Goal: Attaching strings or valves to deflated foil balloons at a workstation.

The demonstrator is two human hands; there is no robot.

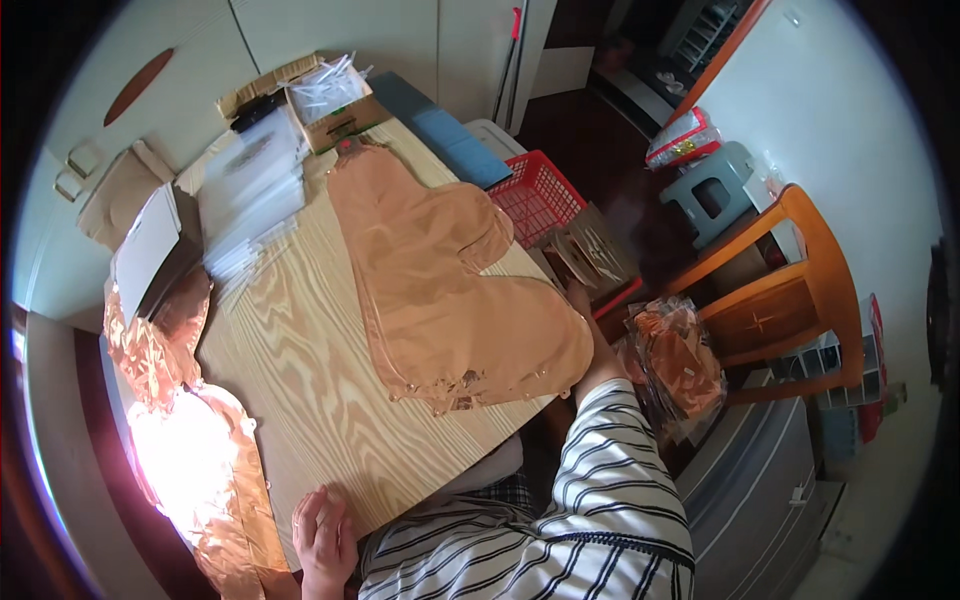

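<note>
A flat, uninflated rose-gold foil balloon lies across the wooden table, its right lobe reaching past the table's edge. My left hand rests on the near left edge of the table, fingers lying loosely with nothing in them. At the right, my arm stretches beyond the edge, and the balloon covers much of my right hand. This hand is next to a box of upright cardboard pieces; its fingers are hidden. More rose-gold foil hangs at the table's left side, with a strong glare on it.
Clear plastic sleeves lie stacked at the far left, beside a cardboard box of white straws. A dark stack with a pale top sits left. Right of the table are a red basket, bagged foil balloons and a wooden chair.
</note>
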